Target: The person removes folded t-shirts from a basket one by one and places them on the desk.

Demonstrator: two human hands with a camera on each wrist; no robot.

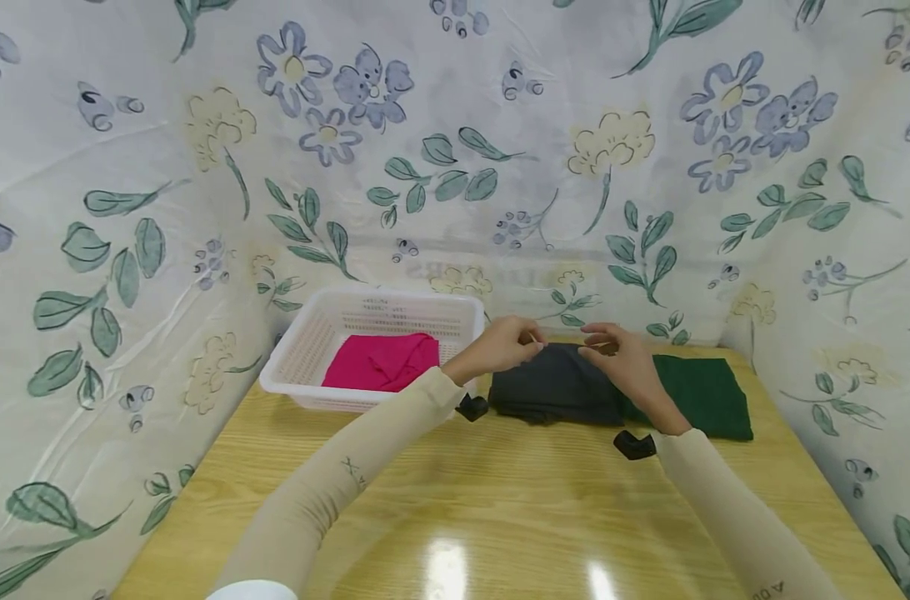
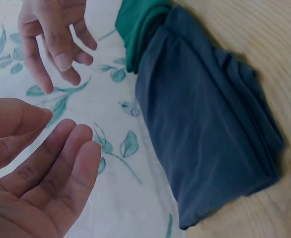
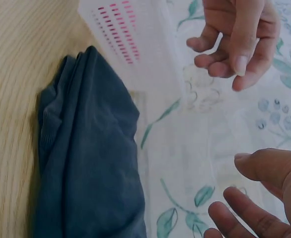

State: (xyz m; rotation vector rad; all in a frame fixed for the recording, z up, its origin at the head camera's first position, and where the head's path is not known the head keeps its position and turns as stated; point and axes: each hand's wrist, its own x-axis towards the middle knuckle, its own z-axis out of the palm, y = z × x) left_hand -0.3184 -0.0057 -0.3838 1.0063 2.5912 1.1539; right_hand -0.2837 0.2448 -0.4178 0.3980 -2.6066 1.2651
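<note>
A folded dark blue-grey cloth (image 1: 548, 387) lies on the table, its layered edge facing the near side. Over its left back part hovers my left hand (image 1: 503, 346), fingers loosely bent and holding nothing. My right hand (image 1: 629, 371) is above the cloth's right end, with thumb and fingers apart and nothing between them. In the left wrist view the left fingers (image 2: 68, 171) are beside the cloth, separate from it. A folded green cloth (image 1: 706, 398) lies to the right, partly hidden behind the right hand and wrist.
A white perforated plastic basket (image 1: 297, 387) stands at the back left of the wooden table (image 1: 500, 508). Inside it lies a folded bright pink cloth (image 1: 380, 362). Floral-patterned sheeting (image 1: 455, 225) hangs behind the table and along both sides.
</note>
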